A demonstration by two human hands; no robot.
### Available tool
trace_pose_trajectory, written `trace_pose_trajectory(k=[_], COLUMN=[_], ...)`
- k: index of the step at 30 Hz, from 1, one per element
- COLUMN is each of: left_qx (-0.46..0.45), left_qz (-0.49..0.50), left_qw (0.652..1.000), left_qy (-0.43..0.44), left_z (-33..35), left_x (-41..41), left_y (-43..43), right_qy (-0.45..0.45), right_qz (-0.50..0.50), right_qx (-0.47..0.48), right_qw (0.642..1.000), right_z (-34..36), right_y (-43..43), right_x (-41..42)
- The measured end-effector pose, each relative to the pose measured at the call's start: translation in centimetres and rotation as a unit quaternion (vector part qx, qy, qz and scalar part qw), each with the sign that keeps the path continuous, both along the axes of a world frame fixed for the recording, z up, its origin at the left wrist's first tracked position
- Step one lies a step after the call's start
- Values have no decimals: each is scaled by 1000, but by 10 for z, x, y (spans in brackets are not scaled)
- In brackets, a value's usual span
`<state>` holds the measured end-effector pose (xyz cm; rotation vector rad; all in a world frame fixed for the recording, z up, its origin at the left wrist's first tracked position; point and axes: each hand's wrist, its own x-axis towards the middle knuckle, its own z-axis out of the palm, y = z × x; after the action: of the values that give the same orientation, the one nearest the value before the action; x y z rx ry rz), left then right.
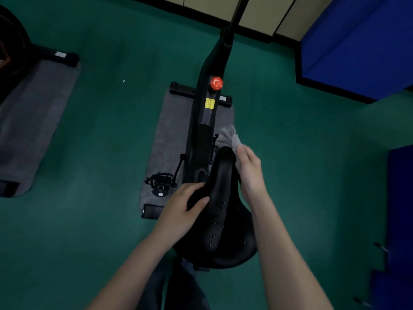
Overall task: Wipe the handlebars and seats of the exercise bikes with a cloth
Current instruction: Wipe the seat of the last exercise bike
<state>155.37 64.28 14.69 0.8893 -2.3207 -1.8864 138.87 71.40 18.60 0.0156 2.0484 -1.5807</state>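
Observation:
A black bike seat (220, 211) fills the lower middle of the head view, its narrow nose pointing away from me. Small droplets shine on its centre groove. My left hand (181, 204) grips the seat's left side, thumb on top and fingers curled under the edge. My right hand (250, 168) holds a grey cloth (229, 137) against the right side of the seat's nose; the cloth bunches out beyond my fingers. The handlebars are out of view.
The bike's black frame (202, 121) with a red knob (216, 83) and yellow sticker runs forward over a grey mat (165, 139). A pedal (159, 181) sticks out left. Another bike's base and mat (29, 121) lie far left. Blue pads (357, 41) stand right.

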Motion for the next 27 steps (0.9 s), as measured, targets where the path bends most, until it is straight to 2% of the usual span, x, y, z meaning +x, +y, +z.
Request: trace_pose_trajectory(k=[2,4,7,10,14,16,19,22,24,27], left_qx=[-11,-18,-25,-27,-27,-29,-26,-19,-8,7], left_qz=[-2,-1,4,5,17,13,19,35,47,59], left_qw=[1000,1000,1000,1000,999,999,999,999,999,998], left_qy=[0,1,2,-3,7,2,-2,3,6,12], left_z=[-1,-2,-1,1,5,6,6,8,8,8], left_x=[1,2,2,1,11,19,30,36,37,37], left_y=[0,1,1,0,-2,0,6,11,14,18], right_qy=[27,129,248,289,378,396,373,324,316,225], right_qz=[17,43,73,153,283,319,297,219,185,149], right_qx=[26,83,107,128,141,133,133,136,140,123], right_qw=[999,987,960,936,870,851,869,910,920,955], right_z=[2,0,0,-2,0,-1,-1,3,1,-5], right_y=[13,36,56,53,62,79,106,107,96,80], right_x=[11,36,74,81,90,100,106,98,85,55])
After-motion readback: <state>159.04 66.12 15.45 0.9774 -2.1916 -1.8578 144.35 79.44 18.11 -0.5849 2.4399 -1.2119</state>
